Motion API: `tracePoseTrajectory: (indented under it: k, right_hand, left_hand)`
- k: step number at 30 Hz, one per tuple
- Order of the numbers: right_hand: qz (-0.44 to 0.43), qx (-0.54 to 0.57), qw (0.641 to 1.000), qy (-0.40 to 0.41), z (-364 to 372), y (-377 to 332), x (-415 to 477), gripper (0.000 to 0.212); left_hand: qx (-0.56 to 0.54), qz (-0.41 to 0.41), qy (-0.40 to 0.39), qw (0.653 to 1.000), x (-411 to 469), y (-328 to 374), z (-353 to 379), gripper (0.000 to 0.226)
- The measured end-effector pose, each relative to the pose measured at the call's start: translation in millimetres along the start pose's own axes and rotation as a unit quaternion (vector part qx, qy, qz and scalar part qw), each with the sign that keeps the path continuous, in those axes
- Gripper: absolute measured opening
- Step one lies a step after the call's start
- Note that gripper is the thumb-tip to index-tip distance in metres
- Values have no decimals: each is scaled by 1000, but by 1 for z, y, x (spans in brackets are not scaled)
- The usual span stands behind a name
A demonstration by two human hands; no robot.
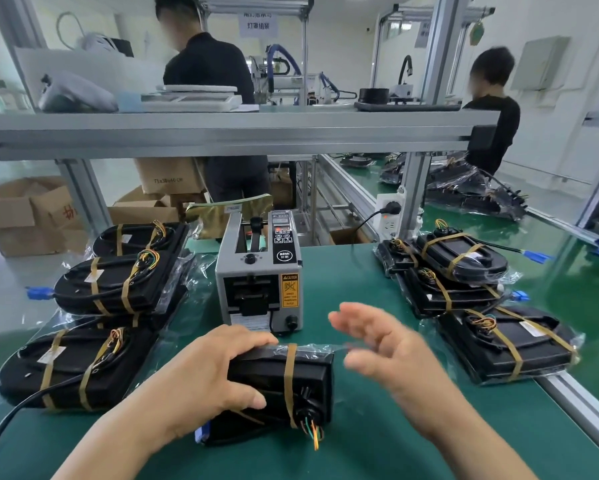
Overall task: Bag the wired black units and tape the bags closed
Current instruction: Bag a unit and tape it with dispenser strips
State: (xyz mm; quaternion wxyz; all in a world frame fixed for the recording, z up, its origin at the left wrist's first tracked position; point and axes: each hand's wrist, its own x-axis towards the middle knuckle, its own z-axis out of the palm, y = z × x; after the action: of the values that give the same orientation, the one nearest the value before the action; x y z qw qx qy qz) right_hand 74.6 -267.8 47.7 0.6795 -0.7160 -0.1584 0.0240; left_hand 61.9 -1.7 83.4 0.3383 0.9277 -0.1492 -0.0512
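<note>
A black wired unit (pixel 291 386) in a clear plastic bag, banded with brown tape, lies on the green table (pixel 377 445) right in front of me. Coloured wires stick out at its near right corner. My left hand (pixel 204 375) grips its left half, fingers over the top and thumb on the front face. My right hand (pixel 381 344) hovers just right of the unit, fingers spread and blurred, near the loose bag end. The grey tape dispenser (pixel 260 282) stands behind the unit.
Several bagged, taped units (pixel 118 285) are stacked at the left, and several more (pixel 464 271) at the right. A power strip (pixel 389 211) sits behind. An aluminium rail (pixel 575 403) edges the table on the right. Two people work at benches beyond.
</note>
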Motion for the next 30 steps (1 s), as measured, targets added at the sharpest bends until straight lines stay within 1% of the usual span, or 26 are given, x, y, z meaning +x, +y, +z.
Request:
tracePoseTrajectory:
  k: [1,2,4,6,7,9,11,12,14,16,19,22,24,25,26,27,29,30]
  right_hand:
    - [20,-21,999,-28,6,4,-2,67]
    - [31,-21,998,-53,11,8,-2,67]
    - [35,28,996,-72,20,11,-2,53]
    - [27,59,996,-66,24,13,-3,47]
    - [26,67,996,-61,25,13,-3,46]
    - [25,69,996,-58,26,12,-3,44]
    - [30,65,996,-55,25,11,-4,44]
    - [33,60,996,-51,25,10,-4,44]
    - [38,53,997,-50,25,10,-3,45]
    - [46,52,996,-48,25,11,-3,46]
    - [56,46,996,-47,25,10,-3,47]
    - [63,48,996,-47,25,10,-2,47]
    - [65,51,996,-44,25,10,-2,46]
    - [66,51,996,-44,25,10,-2,46]
    - [65,52,995,-47,24,9,-3,46]
    - [63,53,995,-51,24,9,-3,46]
    - [57,52,995,-59,24,8,-3,45]
    - [55,51,995,-60,24,7,-3,44]
  left_hand:
    - [2,-2,3,1000,0,2,0,64]
    - [5,-4,6,1000,-1,3,1,65]
    - [11,0,16,1000,-3,7,1,70]
    - [4,46,52,998,-5,13,3,68]
    - [5,79,80,994,-4,18,4,60]
    - [30,135,123,983,0,30,8,37]
    - [85,166,124,975,4,43,9,21]
    - [133,173,112,969,7,49,9,19]
    - [236,174,83,952,13,59,9,23]
    - [303,162,56,937,17,63,7,26]
    - [361,185,30,913,22,67,3,21]
    - [431,199,13,880,24,72,1,21]
    - [468,234,19,852,24,77,3,13]
    - [468,253,34,846,24,78,3,23]
    - [466,269,40,842,22,78,2,33]
    - [455,273,51,846,22,79,0,38]
    - [437,268,81,854,24,75,1,37]
    - [416,249,87,870,24,75,4,34]
